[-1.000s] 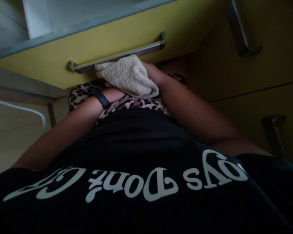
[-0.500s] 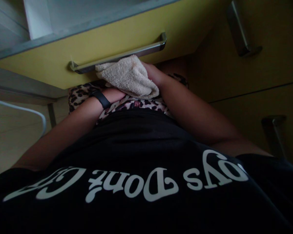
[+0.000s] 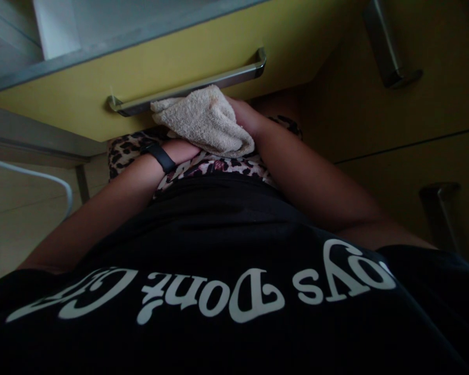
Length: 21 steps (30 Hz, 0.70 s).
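A beige towel (image 3: 207, 122) is bunched in front of my waist, just under the metal handle (image 3: 187, 89) of a yellow drawer (image 3: 160, 60). My right hand (image 3: 247, 117) grips the towel's right side, fingers curled into the cloth. My left hand (image 3: 185, 150), with a black band (image 3: 159, 156) on the wrist, reaches under the towel; its fingers are hidden by the cloth. Both forearms cross my black printed shirt (image 3: 219, 234) and a leopard-print waistband (image 3: 219, 167).
Yellow cabinet fronts stand to the right with two metal handles (image 3: 389, 49) (image 3: 440, 208). A grey countertop edge (image 3: 101, 44) runs above the drawer. A thin white curved rail (image 3: 42, 176) and pale floor (image 3: 19, 224) show at the left.
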Motion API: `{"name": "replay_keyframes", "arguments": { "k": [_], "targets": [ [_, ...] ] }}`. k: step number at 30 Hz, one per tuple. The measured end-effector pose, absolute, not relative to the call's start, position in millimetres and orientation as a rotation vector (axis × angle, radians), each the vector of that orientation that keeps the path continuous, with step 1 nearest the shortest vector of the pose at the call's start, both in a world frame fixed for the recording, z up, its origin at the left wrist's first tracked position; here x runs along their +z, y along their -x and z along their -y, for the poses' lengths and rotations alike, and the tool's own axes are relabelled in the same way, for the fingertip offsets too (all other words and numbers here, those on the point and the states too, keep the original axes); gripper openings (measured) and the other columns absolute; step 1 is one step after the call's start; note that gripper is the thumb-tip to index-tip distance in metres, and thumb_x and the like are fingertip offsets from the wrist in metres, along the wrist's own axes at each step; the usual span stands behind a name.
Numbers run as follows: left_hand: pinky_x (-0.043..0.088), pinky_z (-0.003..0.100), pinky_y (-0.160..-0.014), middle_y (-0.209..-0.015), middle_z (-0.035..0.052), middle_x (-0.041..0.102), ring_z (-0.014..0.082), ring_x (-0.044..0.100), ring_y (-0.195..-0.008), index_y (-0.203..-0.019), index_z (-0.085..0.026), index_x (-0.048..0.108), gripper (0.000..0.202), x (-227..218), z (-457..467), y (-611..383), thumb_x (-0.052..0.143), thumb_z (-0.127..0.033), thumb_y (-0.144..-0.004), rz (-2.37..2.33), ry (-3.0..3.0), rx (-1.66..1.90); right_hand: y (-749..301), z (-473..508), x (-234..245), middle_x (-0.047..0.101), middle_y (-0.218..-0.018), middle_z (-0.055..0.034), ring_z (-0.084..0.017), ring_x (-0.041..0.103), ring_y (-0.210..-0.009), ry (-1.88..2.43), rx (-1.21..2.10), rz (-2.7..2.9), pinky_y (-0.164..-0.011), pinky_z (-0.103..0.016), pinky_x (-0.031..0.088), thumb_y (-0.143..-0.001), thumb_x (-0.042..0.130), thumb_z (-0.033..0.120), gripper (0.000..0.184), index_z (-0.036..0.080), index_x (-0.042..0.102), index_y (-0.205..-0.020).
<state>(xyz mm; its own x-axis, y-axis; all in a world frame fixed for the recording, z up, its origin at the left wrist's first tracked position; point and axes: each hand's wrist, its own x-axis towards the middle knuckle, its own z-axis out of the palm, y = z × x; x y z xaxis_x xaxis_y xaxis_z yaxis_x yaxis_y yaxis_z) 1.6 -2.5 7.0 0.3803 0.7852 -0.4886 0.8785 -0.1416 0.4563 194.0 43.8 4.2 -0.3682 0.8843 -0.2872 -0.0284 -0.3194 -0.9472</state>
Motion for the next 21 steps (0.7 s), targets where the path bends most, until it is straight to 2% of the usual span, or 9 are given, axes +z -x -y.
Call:
{"name": "replay_keyframes", "arguments": {
  "k": [4,9,13,16,21],
  "targets": [
    [0.032,0.036,-0.133,-0.12,0.0014,0.077,0.0185,0.062,-0.136,-0.131,-0.032,0.074,0.062,5,0,1,0.03,-0.057,-0.095,-1.429,-1.92,-0.212,-195,-47,-4,0.076,-0.092,0.0061,-0.01,0.071,-0.111,1.12,1.749,1.249,-0.126,-0.038,0.042,-0.103,0.049,0.029,0.033,0.008,0.074,-0.106],
    [0.033,0.039,-0.133,-0.121,0.0026,0.077,0.0189,0.064,-0.133,-0.138,-0.032,0.07,0.063,6,1,1,0.029,-0.054,-0.095,-1.438,-1.949,-0.213,-196,-50,-11,0.076,-0.097,0.0065,-0.011,0.07,-0.116,1.073,1.753,1.266,-0.126,-0.039,0.042,-0.099,0.056,0.037,0.034,0.009,0.074,-0.106],
    [0.034,0.037,-0.133,-0.124,0.0004,0.076,0.0185,0.059,-0.14,-0.13,-0.033,0.074,0.062,5,0,1,0.03,-0.058,-0.096,-1.433,-1.93,-0.22,-194,-55,-19,0.077,-0.104,0.0052,-0.01,0.07,-0.117,1.065,1.766,1.255,-0.127,-0.042,0.04,-0.101,0.049,0.035,0.038,0.007,0.072,-0.109],
    [0.031,0.035,-0.134,-0.115,0.0,0.078,0.0171,0.056,-0.144,-0.121,-0.031,0.078,0.059,4,-1,2,0.033,-0.059,-0.096,-1.445,-1.921,-0.207,-193,-57,-22,0.077,-0.104,0.0035,-0.012,0.069,-0.118,1.069,1.771,1.23,-0.127,-0.045,0.038,-0.1,0.05,0.037,0.041,0.005,0.072,-0.11],
    [0.027,0.038,-0.136,-0.127,0.0014,0.075,0.0148,0.057,-0.138,-0.129,-0.02,0.072,0.057,5,2,1,0.033,-0.05,-0.102,-1.411,-1.937,-0.11,-196,-53,-13,0.076,-0.1,0.0042,-0.013,0.068,-0.123,1.127,1.768,1.226,-0.128,-0.042,0.038,-0.1,0.05,0.033,0.037,0.006,0.074,-0.105]
  ]
}}
